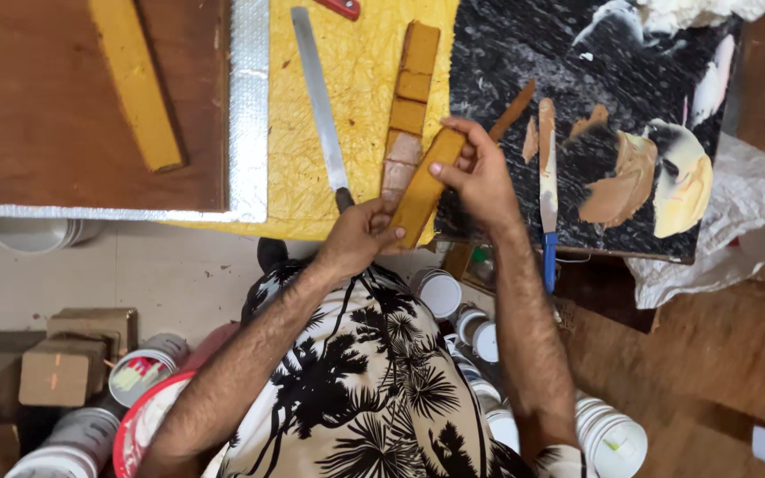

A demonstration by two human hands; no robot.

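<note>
Both my hands hold one long golden-brown cake slab (427, 181), tilted on its edge. My left hand (360, 235) grips its near end; my right hand (480, 168) pinches its far end. Just behind it a row of cut brown cake pieces (409, 97) lies on the yellow board (356, 80). A long knife (320, 106) rests on the board left of the cake. On the black marbled slab (577, 80) lie a blue-handled palette knife (547, 177) and smears of tan and yellow cream (657, 177).
A brown board (46, 115) with a yellow cake strip (139, 84) sits at the left, edged in silver foil. White tubs (613, 438) and cardboard boxes (64, 367) crowd the floor below. Crumpled plastic (737, 221) hangs at the right.
</note>
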